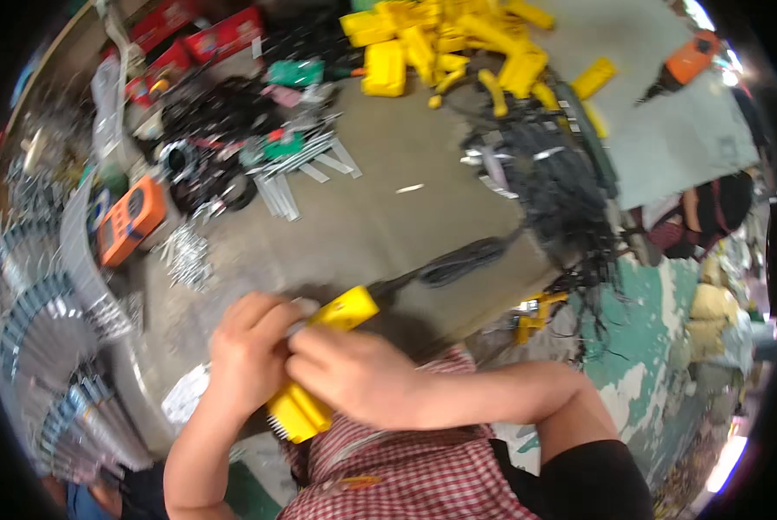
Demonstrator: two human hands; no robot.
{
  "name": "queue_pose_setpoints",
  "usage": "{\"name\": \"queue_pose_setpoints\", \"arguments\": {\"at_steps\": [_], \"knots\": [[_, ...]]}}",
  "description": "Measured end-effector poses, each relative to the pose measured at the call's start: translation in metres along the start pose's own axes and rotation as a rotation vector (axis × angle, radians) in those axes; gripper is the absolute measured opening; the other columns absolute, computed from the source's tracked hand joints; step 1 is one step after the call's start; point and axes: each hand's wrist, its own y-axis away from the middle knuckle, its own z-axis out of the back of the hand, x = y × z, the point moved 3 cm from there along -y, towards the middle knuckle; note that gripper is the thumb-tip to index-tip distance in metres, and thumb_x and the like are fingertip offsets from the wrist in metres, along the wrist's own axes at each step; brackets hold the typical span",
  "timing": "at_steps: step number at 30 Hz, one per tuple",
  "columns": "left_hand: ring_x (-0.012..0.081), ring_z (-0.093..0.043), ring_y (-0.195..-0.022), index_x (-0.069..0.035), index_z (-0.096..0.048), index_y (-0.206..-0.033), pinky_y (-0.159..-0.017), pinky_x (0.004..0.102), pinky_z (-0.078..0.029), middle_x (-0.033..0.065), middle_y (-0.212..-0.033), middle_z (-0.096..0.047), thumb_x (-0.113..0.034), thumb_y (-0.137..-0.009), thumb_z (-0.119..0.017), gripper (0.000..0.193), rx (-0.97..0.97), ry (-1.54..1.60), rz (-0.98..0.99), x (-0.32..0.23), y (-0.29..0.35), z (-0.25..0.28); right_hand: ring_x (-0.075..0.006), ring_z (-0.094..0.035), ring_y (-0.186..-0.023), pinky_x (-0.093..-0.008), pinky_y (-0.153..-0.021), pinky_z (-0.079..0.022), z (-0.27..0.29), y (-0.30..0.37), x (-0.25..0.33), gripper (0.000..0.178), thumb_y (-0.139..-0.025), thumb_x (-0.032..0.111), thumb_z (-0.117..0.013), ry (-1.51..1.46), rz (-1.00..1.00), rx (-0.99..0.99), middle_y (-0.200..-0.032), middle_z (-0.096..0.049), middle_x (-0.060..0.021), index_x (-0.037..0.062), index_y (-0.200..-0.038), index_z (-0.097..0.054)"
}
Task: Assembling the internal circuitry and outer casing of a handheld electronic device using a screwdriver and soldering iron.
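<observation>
A long yellow plastic housing (300, 412) lies slantwise at the near edge of the table, in front of my apron. Pale teeth or ridges show at its lower end. My left hand (251, 351) is closed on its left side. From the right, my right hand (354, 371) is closed over its middle, with the fingers of both hands meeting there. Something small and greyish shows at the left fingertips, too blurred to name. Just beyond the housing's upper end lies a bundled black cord (458, 263); whether it joins the housing I cannot tell.
Metal strips (297, 173), small screws or pins (186, 256) and an orange meter (132, 221) lie at the left. Yellow housings (440, 43) are heaped at the back, black cords (553, 182) at the right. An orange power screwdriver (687, 62) lies far right. Another person's arm (691, 212) shows there.
</observation>
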Motion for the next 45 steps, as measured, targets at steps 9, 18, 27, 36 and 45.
{"name": "queue_pose_setpoints", "arguments": {"at_steps": [9, 18, 27, 36, 45], "knots": [[0.0284, -0.058, -0.081, -0.003, -0.062, -0.078, -0.072, 0.0386, -0.049, 0.0092, -0.085, -0.062, -0.002, -0.059, -0.071, 0.021, 0.077, -0.010, 0.020, 0.009, 0.015, 0.031, -0.0380, -0.058, -0.095, -0.0440, -0.082, -0.046, 0.231, 0.053, -0.124, 0.028, -0.084, 0.015, -0.058, 0.655, -0.753, -0.661, -0.102, -0.060, -0.0220, -0.0022, -0.107, -0.056], [0.0337, -0.056, -0.096, -0.003, -0.057, -0.113, -0.083, 0.0417, -0.048, 0.0136, -0.108, -0.058, -0.016, -0.068, -0.074, 0.051, 0.221, -0.093, 0.128, -0.016, 0.008, 0.011, -0.0335, -0.060, -0.098, -0.0359, -0.087, -0.046, 0.311, 0.121, -0.191, 0.063, -0.073, 0.023, -0.068, 0.466, -1.138, -0.336, -0.106, -0.061, -0.0236, -0.0088, -0.123, -0.045], [0.0306, -0.060, -0.087, -0.008, -0.056, -0.120, -0.072, 0.0388, -0.050, 0.0117, -0.096, -0.059, -0.018, -0.073, -0.069, 0.050, 0.252, -0.047, 0.148, -0.016, 0.002, 0.002, -0.0330, -0.059, -0.096, -0.0536, -0.087, -0.050, 0.151, 0.024, -0.082, 0.104, -0.074, 0.020, -0.073, -1.419, 0.161, -0.226, -0.102, -0.058, -0.0166, 0.0129, -0.148, 0.001], [0.0238, -0.058, -0.079, -0.005, -0.058, -0.115, -0.064, 0.0339, -0.050, 0.0072, -0.081, -0.053, -0.022, -0.071, -0.069, 0.049, 0.185, -0.102, 0.098, -0.007, 0.004, -0.005, -0.0156, -0.051, -0.059, -0.0340, -0.056, -0.048, 0.076, -0.047, -0.021, 0.086, -0.082, 0.038, -0.068, -0.812, 0.034, -0.536, -0.079, -0.050, -0.0063, 0.0170, -0.144, -0.012], [0.0235, -0.057, -0.083, -0.003, -0.058, -0.112, -0.069, 0.0357, -0.049, 0.0075, -0.086, -0.055, -0.023, -0.074, -0.066, 0.044, 0.187, -0.093, 0.111, -0.008, 0.006, -0.012, -0.0270, -0.059, -0.073, -0.0396, -0.069, -0.050, 0.059, -0.043, -0.016, 0.052, -0.076, 0.014, -0.074, -0.864, 0.131, -0.213, -0.078, -0.059, -0.0124, 0.0127, -0.113, -0.039]]}}
